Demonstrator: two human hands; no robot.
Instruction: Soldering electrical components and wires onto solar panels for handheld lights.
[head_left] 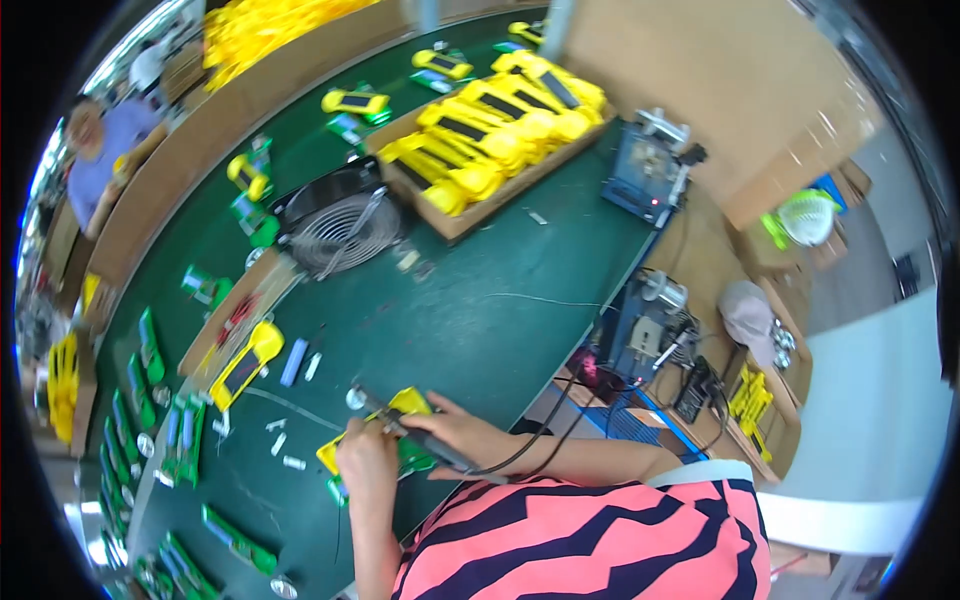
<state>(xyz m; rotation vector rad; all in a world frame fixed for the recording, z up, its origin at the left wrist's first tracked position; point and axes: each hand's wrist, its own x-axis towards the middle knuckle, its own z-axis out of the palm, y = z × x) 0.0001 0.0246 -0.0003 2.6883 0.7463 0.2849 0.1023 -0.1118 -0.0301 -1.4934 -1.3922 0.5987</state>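
Note:
My right hand (465, 435) is wrapped round a grey-handled soldering iron (440, 448), whose black cable runs off to the right. Close beside it, the fingers of my left hand (367, 462) are closed on a yellow-and-green lamp casing (412, 402). Both hands partly cover this casing, so its inside is hidden. A small round silvery piece (356, 398) shows just beyond my left fingers. Left of my hands lie a yellow casing with a dark panel (243, 368), a blue cylindrical battery cell (294, 362) and small white pieces (294, 463).
A carton of yellow casings (450, 225) stands at the back beside a black fan (340, 230). Green lamp parts (180, 440) line the left side. Soldering equipment (645, 170) sits along the right edge. Across the bench, beyond a cardboard barrier (170, 180), is another person (105, 150).

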